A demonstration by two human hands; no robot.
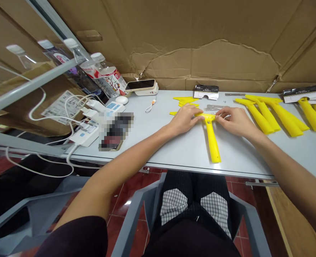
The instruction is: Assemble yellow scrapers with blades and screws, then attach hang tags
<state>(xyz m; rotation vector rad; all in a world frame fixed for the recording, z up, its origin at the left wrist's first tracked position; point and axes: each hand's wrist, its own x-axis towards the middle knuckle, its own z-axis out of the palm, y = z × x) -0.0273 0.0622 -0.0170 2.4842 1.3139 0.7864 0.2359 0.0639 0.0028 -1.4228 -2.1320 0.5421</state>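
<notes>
Cardboard sheeting (227,21) makes up the whole back wall here, with a pale table (158,142) in front of it. Take the yellow T-shaped handle (213,142) as the clock centre: it's lying near the front edge, stem pointing to 6. The left hand (185,118) has thumb and index clamped on the crossbar's left end, and the right hand (234,120) has thumb and index pinched at the other end. Those fingers cover both crossbar tips, so can't tell if anything small is tucked in there.

At 11 there are flat yellow pieces (185,99), partly blocked by the left hand. Thin metal strips (214,107) sit around 12, hard to make out, with a black-and-white box (206,92) behind them, print too tiny to read. More yellow handles (288,117) lie overlapping toward 3; the furthest are cut off by the frame. Over at 9, a phone (117,130) is mostly pixelated, beside a cable-covered power strip (84,136). Plastic bottles (115,76) bunch up at 10, bottoms hidden.
</notes>
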